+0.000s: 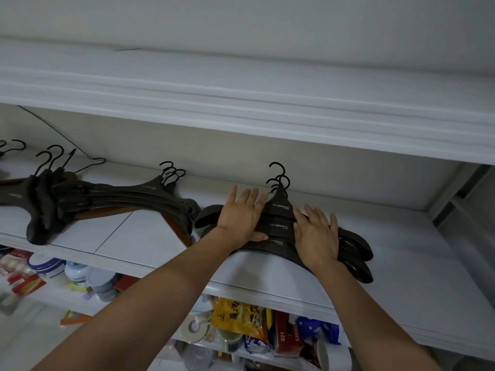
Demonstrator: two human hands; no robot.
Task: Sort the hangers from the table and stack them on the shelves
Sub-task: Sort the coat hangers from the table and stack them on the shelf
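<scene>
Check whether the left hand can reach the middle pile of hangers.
Probably yes: the left hand lies flat on the right stack, gripping nothing, and the middle pile sits just beside it on the same shelf, nothing between.

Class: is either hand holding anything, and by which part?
Nothing is gripped. The left hand and right hand lie flat on the hanger stack, either side of its centre.

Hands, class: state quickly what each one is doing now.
Left hand: open, fingers straight, pressing the hanger stack.
Right hand: open, flat on the same stack.
</scene>
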